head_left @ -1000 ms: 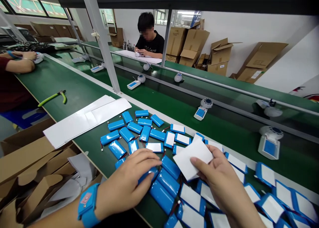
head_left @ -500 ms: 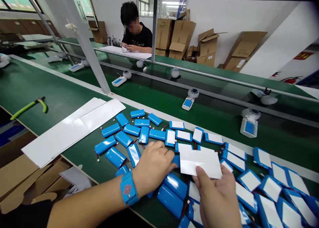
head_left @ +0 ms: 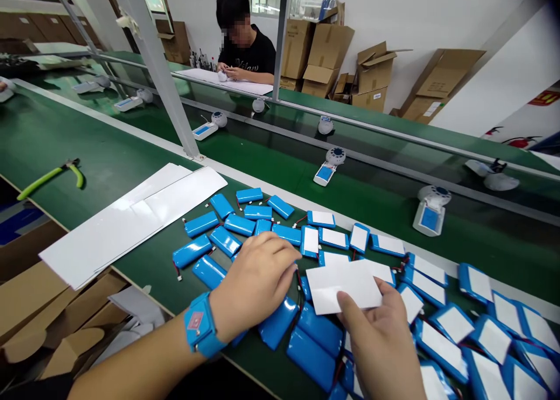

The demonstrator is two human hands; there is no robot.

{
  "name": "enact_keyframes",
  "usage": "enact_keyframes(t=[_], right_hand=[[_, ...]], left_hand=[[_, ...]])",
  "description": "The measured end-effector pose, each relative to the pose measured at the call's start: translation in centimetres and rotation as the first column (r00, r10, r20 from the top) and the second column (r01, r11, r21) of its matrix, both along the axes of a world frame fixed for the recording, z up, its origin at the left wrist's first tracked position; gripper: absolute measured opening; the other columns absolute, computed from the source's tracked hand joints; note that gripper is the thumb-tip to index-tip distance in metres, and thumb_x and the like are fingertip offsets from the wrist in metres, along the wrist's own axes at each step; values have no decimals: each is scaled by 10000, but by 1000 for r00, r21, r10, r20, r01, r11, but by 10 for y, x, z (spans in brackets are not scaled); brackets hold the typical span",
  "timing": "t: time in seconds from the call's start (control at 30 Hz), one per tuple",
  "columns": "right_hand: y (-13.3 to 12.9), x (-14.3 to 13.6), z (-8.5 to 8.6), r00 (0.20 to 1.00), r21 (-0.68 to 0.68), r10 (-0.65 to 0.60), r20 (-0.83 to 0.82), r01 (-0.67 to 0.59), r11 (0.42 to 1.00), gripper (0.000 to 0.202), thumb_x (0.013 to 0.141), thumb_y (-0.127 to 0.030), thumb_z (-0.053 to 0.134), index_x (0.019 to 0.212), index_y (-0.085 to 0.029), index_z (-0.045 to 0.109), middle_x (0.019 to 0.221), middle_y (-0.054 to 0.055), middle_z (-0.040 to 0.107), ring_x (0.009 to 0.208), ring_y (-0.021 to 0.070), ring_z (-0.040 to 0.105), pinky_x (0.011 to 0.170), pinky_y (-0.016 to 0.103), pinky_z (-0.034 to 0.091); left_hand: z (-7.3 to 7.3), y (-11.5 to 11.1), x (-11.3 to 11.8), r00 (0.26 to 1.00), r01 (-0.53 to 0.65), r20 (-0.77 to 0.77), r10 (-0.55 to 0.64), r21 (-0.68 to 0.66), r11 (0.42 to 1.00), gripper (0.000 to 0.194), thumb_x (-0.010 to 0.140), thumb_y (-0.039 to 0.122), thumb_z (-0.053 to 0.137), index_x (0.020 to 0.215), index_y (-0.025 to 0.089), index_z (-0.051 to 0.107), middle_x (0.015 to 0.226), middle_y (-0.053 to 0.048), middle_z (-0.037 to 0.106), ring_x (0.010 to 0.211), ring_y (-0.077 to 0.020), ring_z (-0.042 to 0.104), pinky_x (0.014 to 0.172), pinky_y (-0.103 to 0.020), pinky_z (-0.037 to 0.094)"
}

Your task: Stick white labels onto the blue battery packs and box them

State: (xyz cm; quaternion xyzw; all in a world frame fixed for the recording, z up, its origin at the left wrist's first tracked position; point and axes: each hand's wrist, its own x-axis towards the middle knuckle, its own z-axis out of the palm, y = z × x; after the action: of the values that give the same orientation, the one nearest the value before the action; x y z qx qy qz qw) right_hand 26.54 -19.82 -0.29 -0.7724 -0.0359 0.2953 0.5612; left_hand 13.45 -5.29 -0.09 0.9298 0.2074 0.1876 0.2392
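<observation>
The right hand (head_left: pixel 380 330) pinches a white card (head_left: pixel 343 284), thumb on top. Left of the card, the left hand (head_left: pixel 257 280) half curls its fingers, any hold hidden from me. Blue batteries (head_left: pixel 192 251) lie around the card.

Left grip (head_left: pixel 258 277) underside hidden; bottom-edge batteries (head_left: pixel 485 376) cropped.

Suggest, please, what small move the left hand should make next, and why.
I would probably bring the left hand to the free left edge of the white rectangular card: the right hand pinches its lower right part, and blue battery packs to the left look bare on top, while many farther right bear white pads.
</observation>
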Motion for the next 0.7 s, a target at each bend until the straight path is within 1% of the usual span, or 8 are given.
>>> enact_keyframes(t=[0.1,0.2,0.3,0.4,0.47,0.57,0.63,0.7], right_hand=[[-5,-3,-1,999,-19,34,-8,-34,999,789,734,-538,785,1352,-275,371,979,57,691,767,240,677,669,337,573],[-7,-3,-6,999,-71,37,19,-35,997,768,755,-522,749,1358,-250,358,944,62,683,725,236,665,612,318,555],[-7,0,-10,996,-122,56,73,-46,991,756,766,-503,698,1373,-218,350,978,84,686,741,251,673,602,334,558],[-6,0,-10,984,-189,88,156,-58,980,682,733,-488,662,1314,-207,441,998,103,691,799,289,682,667,394,574],[-7,-3,-7,941,-290,147,304,-56,956,614,735,-495,588,1268,-201,507,949,110,694,761,306,675,655,423,559],[-12,-1,3,797,-416,222,562,39,909,607,755,-507,475,1242,-153,552,984,164,680,713,329,659,629,462,528],[-19,8,14,721,-416,159,675,194,888,639,759,-527,493,1258,-133,550,1110,213,649,724,346,663,638,493,522],[-27,20,27,716,-334,57,696,252,908,651,750,-547,582,1264,-149,543,1108,209,664,761,353,678,675,500,537]], left_hand=[[1,-2,5,995,98,-10,-98,46,994,273,993,134,453,1122,220,677,1169,10,696,1130,-223,531,930,-410,422],[-5,-7,7,979,206,-16,-205,113,972,311,988,108,448,1179,222,666,1257,39,682,1163,-234,516,901,-407,411],[-17,-12,8,954,298,-58,-293,231,926,311,1029,184,444,1279,226,624,1356,74,646,1231,-273,497,916,-447,380],[-27,-17,8,944,329,-127,-303,332,884,302,1053,252,445,1297,237,622,1405,86,612,1306,-312,478,948,-479,345],[-31,-19,9,945,326,-151,-290,362,873,291,1052,264,461,1286,252,634,1413,86,601,1329,-322,480,973,-489,334],[-33,-21,11,944,327,-167,-284,365,872,295,1044,277,481,1296,266,633,1409,77,601,1342,-340,490,988,-506,349],[-31,-21,12,944,325,-176,-280,343,881,319,1037,270,487,1329,257,614,1428,48,587,1367,-358,471,1009,-527,363],[-24,-21,10,941,326,-187,-282,285,901,353,1024,246,484,1360,231,593,1443,7,579,1391,-368,446,1055,-559,358]])
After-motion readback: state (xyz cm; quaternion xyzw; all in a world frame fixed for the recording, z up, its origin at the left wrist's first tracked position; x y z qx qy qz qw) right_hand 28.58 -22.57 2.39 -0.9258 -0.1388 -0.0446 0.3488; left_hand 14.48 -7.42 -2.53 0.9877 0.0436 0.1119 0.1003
